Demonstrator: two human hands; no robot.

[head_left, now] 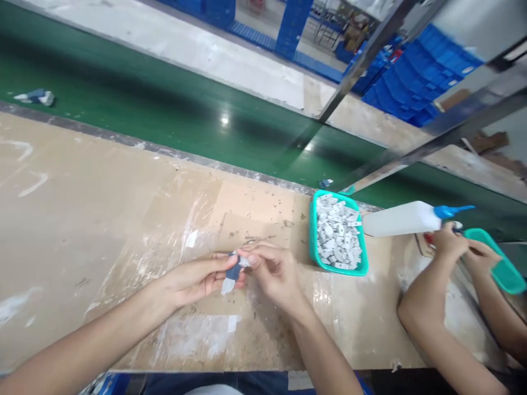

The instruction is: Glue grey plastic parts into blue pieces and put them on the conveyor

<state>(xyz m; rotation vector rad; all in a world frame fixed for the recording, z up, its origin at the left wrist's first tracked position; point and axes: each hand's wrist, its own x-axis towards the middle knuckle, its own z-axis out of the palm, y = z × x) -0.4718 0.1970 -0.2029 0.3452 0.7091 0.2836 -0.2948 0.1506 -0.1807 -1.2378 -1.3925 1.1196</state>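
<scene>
My left hand (206, 281) pinches a small dark blue-grey and white part (234, 271) between thumb and fingers, above the worktable (144, 230). A pale, translucent tip of the part points down toward me. My right hand (274, 271) closes thumb and fingertips on its upper white end, so both hands grip the same piece. What exactly the piece is, I cannot make out. Right of my hands stands a turquoise basket (364, 267) filled with small white and grey pieces (337, 233).
Behind the table runs a green conveyor belt (164, 115) carrying a similar part (37, 97) at far left and a small one (326, 182) near the basket. A white bottle (401, 218) with a blue nozzle lies by the basket. A co-worker's hands (450, 244) work at right near another turquoise basket (510, 271).
</scene>
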